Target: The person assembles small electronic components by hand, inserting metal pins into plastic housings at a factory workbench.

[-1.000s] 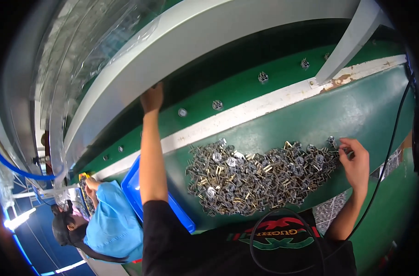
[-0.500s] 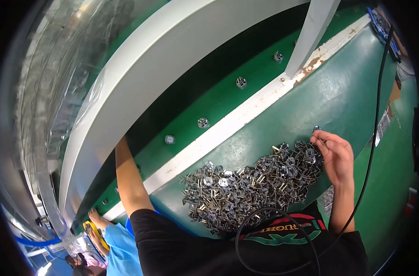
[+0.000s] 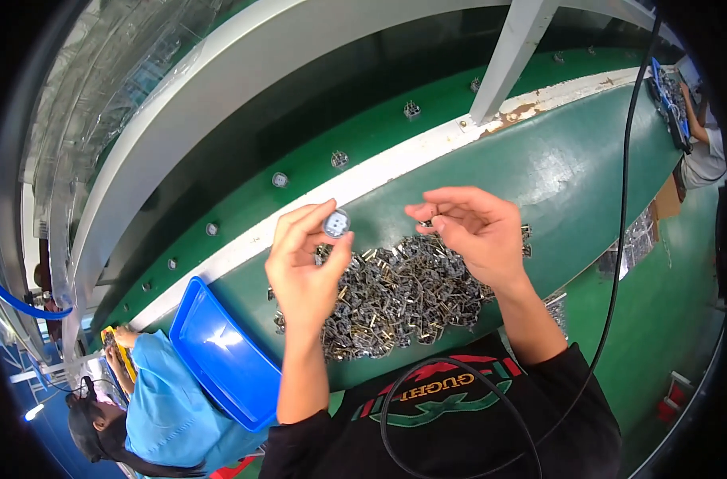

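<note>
While the left hand (image 3: 304,275) pinches a round, pale-faced part (image 3: 336,224) up near the heap of pronged metal pieces (image 3: 403,299) on the green desk (image 3: 563,172), across from it the right hand (image 3: 489,238) nips a small metallic piece (image 3: 426,223)!

Pile of parts (image 3: 411,295) on bench (image 3: 555,168), directly in front of the person's torso. Left hand (image 3: 304,267) over pile's left side, one part (image 3: 336,224) between its fingertips; right hand (image 3: 483,239) over right side, second part (image 3: 426,223) at its fingertips. Hands apart, fingertips facing. Rail (image 3: 395,168) runs along bench's far edge, post (image 3: 511,60) standing on it, right of centre. Belt (image 3: 375,136) beyond rail, bearing spaced row of parts (image 3: 339,160). Tray (image 3: 220,343) left of pile, between it and co-worker (image 3: 168,407). Another co-worker (image 3: 704,148) at bench's far right end, beside second tray (image 3: 667,104). Cable (image 3: 621,223) passes right of right hand.
</note>
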`<action>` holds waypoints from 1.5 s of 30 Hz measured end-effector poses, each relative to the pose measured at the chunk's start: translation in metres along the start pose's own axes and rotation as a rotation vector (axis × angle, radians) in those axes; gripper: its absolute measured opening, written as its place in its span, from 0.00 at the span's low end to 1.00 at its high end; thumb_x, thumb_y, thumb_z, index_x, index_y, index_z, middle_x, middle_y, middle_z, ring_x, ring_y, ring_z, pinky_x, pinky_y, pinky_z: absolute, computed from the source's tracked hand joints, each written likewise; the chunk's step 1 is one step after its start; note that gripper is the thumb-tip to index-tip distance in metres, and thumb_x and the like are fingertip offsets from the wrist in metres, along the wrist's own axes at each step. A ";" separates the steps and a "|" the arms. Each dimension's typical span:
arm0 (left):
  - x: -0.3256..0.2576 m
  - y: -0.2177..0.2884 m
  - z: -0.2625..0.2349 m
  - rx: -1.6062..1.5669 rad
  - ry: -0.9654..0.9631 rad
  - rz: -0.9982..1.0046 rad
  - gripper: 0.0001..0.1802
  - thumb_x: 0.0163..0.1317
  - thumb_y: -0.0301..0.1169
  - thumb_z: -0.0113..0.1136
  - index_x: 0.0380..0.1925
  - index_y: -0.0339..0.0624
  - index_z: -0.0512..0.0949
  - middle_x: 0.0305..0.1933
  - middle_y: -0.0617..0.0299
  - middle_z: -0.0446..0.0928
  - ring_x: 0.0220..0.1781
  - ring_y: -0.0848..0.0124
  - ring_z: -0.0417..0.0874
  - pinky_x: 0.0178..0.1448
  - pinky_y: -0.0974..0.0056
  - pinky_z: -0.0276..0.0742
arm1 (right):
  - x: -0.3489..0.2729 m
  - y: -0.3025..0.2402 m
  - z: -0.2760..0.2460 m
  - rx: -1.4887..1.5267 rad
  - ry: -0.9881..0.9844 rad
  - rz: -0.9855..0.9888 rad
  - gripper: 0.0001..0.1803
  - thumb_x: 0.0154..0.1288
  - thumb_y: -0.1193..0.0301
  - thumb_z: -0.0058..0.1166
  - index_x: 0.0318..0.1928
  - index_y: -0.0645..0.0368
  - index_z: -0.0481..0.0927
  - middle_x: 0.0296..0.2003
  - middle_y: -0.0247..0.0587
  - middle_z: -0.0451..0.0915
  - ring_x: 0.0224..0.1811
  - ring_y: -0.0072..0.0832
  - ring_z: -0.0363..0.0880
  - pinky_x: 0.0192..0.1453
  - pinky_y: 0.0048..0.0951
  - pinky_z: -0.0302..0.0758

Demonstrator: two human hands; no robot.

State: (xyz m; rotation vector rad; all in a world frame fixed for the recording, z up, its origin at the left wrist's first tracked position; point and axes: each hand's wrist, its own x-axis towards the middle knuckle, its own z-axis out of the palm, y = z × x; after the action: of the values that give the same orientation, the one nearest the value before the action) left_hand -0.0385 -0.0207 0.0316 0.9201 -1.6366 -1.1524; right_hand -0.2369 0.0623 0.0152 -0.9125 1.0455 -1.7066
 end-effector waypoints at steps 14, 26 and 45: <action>-0.041 0.009 0.026 -0.265 -0.149 -0.205 0.27 0.53 0.11 0.66 0.56 0.33 0.77 0.54 0.51 0.78 0.42 0.76 0.81 0.47 0.72 0.80 | -0.018 -0.011 0.011 -0.281 -0.076 -0.242 0.16 0.66 0.85 0.54 0.53 0.67 0.82 0.45 0.46 0.82 0.46 0.32 0.85 0.46 0.26 0.84; -0.043 0.021 0.023 -0.389 -0.255 -0.187 0.29 0.52 0.11 0.66 0.57 0.33 0.75 0.51 0.54 0.80 0.43 0.76 0.80 0.46 0.72 0.80 | -0.012 -0.030 0.015 -0.721 -0.214 -0.432 0.15 0.49 0.82 0.68 0.41 0.62 0.88 0.33 0.38 0.81 0.33 0.28 0.79 0.33 0.27 0.75; -0.045 0.013 0.016 -0.468 -0.203 -0.403 0.20 0.55 0.10 0.63 0.50 0.30 0.79 0.45 0.55 0.83 0.42 0.76 0.83 0.49 0.72 0.80 | -0.025 -0.002 0.010 -0.745 -0.329 -0.502 0.18 0.56 0.83 0.59 0.49 0.61 0.84 0.40 0.42 0.79 0.37 0.34 0.79 0.40 0.29 0.77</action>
State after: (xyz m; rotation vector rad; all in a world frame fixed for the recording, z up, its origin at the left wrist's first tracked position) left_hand -0.0401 0.0285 0.0301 0.8621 -1.2711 -1.8623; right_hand -0.2209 0.0842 0.0176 -1.9959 1.3147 -1.4577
